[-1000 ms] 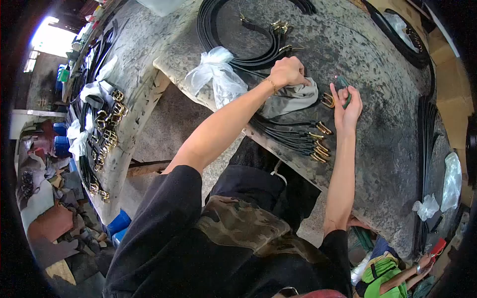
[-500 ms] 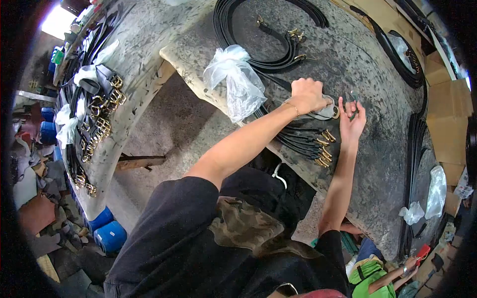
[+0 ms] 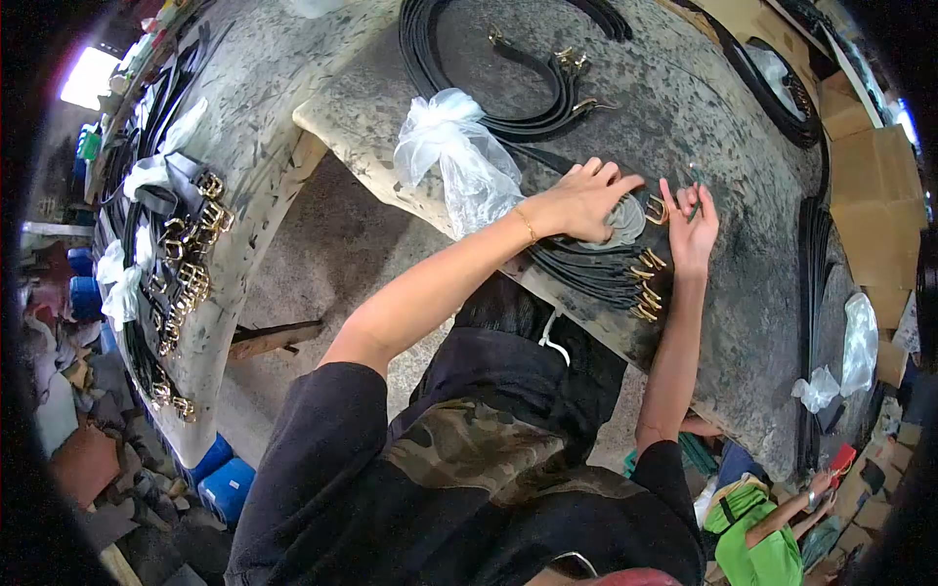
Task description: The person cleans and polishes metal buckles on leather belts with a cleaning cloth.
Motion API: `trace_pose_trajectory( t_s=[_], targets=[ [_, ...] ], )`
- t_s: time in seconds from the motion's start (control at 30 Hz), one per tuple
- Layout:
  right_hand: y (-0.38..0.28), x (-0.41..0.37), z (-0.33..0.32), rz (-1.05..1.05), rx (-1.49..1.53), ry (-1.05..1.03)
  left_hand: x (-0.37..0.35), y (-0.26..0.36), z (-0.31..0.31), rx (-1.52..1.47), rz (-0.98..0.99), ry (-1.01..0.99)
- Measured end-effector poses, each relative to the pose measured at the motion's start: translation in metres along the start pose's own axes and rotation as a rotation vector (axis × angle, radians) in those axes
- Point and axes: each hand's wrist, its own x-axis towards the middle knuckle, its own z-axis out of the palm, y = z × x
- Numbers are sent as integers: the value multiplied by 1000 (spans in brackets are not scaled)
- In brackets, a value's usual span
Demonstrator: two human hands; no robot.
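Observation:
My left hand (image 3: 583,202), with a thin bracelet on its wrist, lies with fingers spread over a grey coiled strap (image 3: 626,221), the thumb at its lower side and the index finger above it. A gold buckle (image 3: 657,210) sits at the strap's right end. My right hand (image 3: 693,223) is just right of the buckle, index finger raised and the other fingers curled around a small thin item that I cannot make out. Below the coil, a bundle of black belts (image 3: 586,276) lies with gold buckle ends (image 3: 647,285) pointing right.
A knotted clear plastic bag (image 3: 454,146) lies left of my hands. Curved black belts (image 3: 430,59) lie beyond it. More buckled belts (image 3: 186,264) cover the left table. Long black straps (image 3: 813,293) and cardboard (image 3: 874,195) line the right. A person in green (image 3: 757,537) is at lower right.
My left hand has gone from a closed grip to spread fingers. The grey strap now shows as a round coil beside the buckle. My right hand stays nearly in place.

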Motion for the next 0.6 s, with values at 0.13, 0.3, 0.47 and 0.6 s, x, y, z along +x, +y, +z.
trace_pose_trajectory(
  t_s=[0.13, 0.3, 0.47, 0.6],
  targets=[
    [0, -1, 1, -10, -12, 16, 8, 17, -8, 122, -18, -114],
    [-1, 0, -2, -13, 9, -15, 15, 25, -10, 180, -59, -175],
    [-1, 0, -3, -3, 45, -2, -1, 20, -3, 212, 63, -26],
    [-1, -2, 1, -7, 12, -4, -7, 21, -3, 208, 129, 52]
  ],
)
